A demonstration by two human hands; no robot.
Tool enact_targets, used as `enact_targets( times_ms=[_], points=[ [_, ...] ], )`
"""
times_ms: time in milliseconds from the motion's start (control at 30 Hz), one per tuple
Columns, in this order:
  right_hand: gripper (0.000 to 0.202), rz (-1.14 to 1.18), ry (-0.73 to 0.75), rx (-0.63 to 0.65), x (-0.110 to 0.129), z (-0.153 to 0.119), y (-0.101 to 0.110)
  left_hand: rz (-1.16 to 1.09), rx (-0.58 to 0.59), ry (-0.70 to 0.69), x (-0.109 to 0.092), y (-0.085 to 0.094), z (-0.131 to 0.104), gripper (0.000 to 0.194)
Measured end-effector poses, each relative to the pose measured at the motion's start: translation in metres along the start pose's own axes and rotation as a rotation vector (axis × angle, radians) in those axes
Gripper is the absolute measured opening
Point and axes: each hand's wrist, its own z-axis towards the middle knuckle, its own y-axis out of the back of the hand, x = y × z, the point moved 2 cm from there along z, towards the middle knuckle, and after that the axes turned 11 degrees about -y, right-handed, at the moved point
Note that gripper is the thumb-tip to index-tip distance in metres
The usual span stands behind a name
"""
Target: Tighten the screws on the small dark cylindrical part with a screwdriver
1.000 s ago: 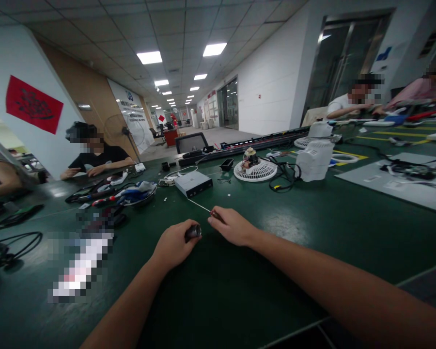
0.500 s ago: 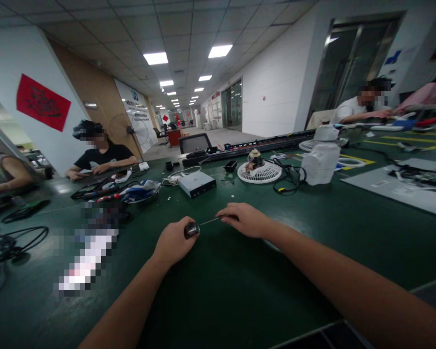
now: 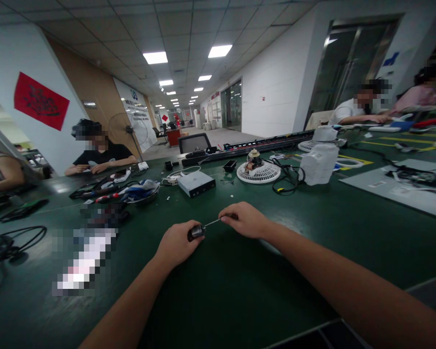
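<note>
My left hand (image 3: 178, 242) is wrapped round a small dark metal cylinder (image 3: 197, 231), whose shiny end faces right. A thin metal shaft, which looks like a screwdriver (image 3: 213, 222), reaches from my right hand (image 3: 245, 220) to that end of the cylinder. The fingers of my right hand are closed on its handle, mostly hidden by them. Both hands are just above the green table (image 3: 210, 300). Beyond them lies a silver and black box-shaped drive (image 3: 196, 183).
Behind the drive are a small black tray (image 3: 230, 166) and a white round fan grille (image 3: 258, 173). A white plastic housing (image 3: 319, 162) stands to the right, near black cables. Blue cloth (image 3: 140, 190) and tools lie left. People sit across the table on both sides.
My left hand has moved slightly right with the cylinder, and its end is closer to my right hand. Less of the shaft shows between them. The view has shifted slightly.
</note>
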Motion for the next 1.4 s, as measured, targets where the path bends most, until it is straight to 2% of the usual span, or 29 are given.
enact_targets(
  times_ms=[100, 233, 300, 400, 500, 600, 700, 800, 867, 933, 1167, 1267, 1400],
  points=[
    [0.023, 0.08, -0.023, 0.098, 0.001, 0.0, -0.002, -0.009, 0.008, -0.018, -0.002, -0.001, 0.0, 0.026],
    [0.024, -0.012, -0.057, 0.027, 0.004, 0.0, -0.001, 0.019, 0.005, -0.036, -0.003, -0.003, 0.0, 0.03],
    [0.024, -0.084, -0.079, -0.007, 0.004, 0.0, -0.001, 0.047, 0.003, -0.004, -0.001, -0.003, 0.001, 0.031],
    [0.03, -0.192, -0.212, -0.072, 0.0, 0.001, 0.0, 0.084, -0.001, 0.092, 0.005, -0.002, 0.001, 0.029],
    [0.039, -0.189, -0.321, -0.059, -0.006, 0.003, -0.001, 0.112, -0.02, 0.18, 0.011, 0.001, 0.001, 0.027],
    [0.033, 0.035, -0.237, 0.077, -0.003, 0.001, -0.008, 0.119, -0.046, 0.236, 0.017, 0.002, 0.001, 0.026],
    [0.04, 0.291, -0.095, 0.327, 0.011, -0.006, -0.019, 0.126, -0.068, 0.265, 0.02, 0.001, 0.001, 0.024],
    [0.038, 0.369, -0.021, 0.603, 0.025, -0.014, -0.03, 0.128, -0.066, 0.269, 0.021, -0.001, 0.001, 0.024],
    [0.032, 0.361, -0.012, 0.688, 0.03, -0.016, -0.033, 0.131, -0.058, 0.273, 0.021, -0.002, 0.001, 0.025],
    [0.027, 0.34, -0.027, 0.642, 0.029, -0.015, -0.034, 0.13, -0.051, 0.269, 0.02, -0.001, 0.001, 0.025],
    [0.028, 0.443, -0.161, 0.17, 0.01, -0.001, -0.028, -0.042, 0.004, 0.043, 0.004, 0.0, 0.001, 0.026],
    [0.02, 0.49, -0.174, 0.074, 0.004, 0.003, -0.031, -0.048, 0.031, -0.03, -0.005, -0.001, 0.001, 0.029],
    [0.021, 0.571, -0.129, 0.034, 0.006, 0.001, -0.032, -0.043, 0.052, -0.096, -0.014, -0.003, 0.0, 0.029]
  ],
)
